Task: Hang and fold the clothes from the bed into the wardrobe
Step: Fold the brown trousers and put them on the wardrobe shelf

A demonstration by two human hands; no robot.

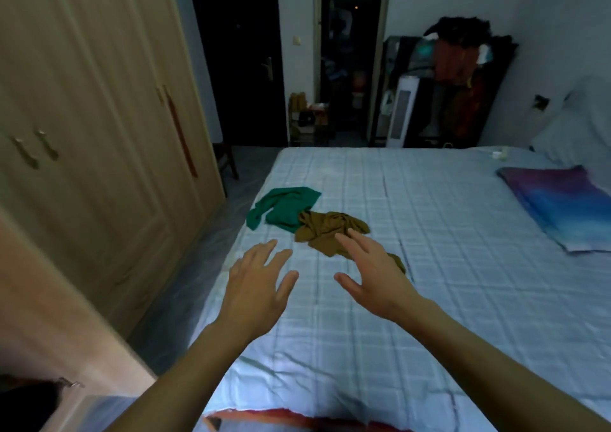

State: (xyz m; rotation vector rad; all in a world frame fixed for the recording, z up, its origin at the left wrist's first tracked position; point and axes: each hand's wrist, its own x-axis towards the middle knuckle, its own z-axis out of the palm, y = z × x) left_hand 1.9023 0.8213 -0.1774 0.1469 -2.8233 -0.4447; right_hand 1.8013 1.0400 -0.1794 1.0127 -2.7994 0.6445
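Showing matt pale wood on wardrobe (99, 100), glinting dull metal on handles (48, 147), spreading smooth matt cloth across sheet (446, 233), crumpling soft cloth in green top (287, 208) and brown top (322, 230), covering pillow (558, 206) in smooth cloth.

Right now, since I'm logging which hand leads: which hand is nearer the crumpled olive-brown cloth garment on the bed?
Right. The right hand is spread over the crumpled olive-brown cloth garment's near edge; the left hand hovers over bare checked sheet, to the garment's left and apart.
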